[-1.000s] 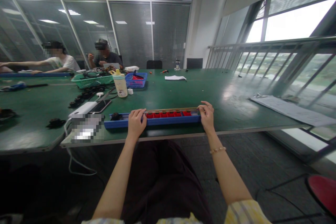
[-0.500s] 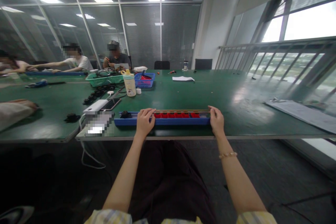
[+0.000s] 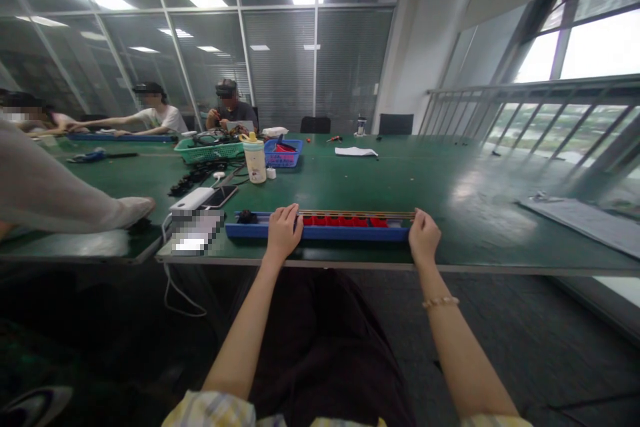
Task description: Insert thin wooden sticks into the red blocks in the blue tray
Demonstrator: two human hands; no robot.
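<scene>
Blue tray (image 3: 350,233), partly hidden behind both hands (image 3: 284,233), their exact hold unclear.

Legible inscriptions: none. Cream tumbler (image 3: 256,163): small dark marking, too small to read. Clipboard sheets (image 3: 585,219): any writing unreadable. Pixelated item (image 3: 196,233): obscured.

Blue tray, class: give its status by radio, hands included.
Left hand on blue tray, right hand at its right end. Tray on green table, red pieces inside. Bottle stands beyond, apart from both hands.
</scene>
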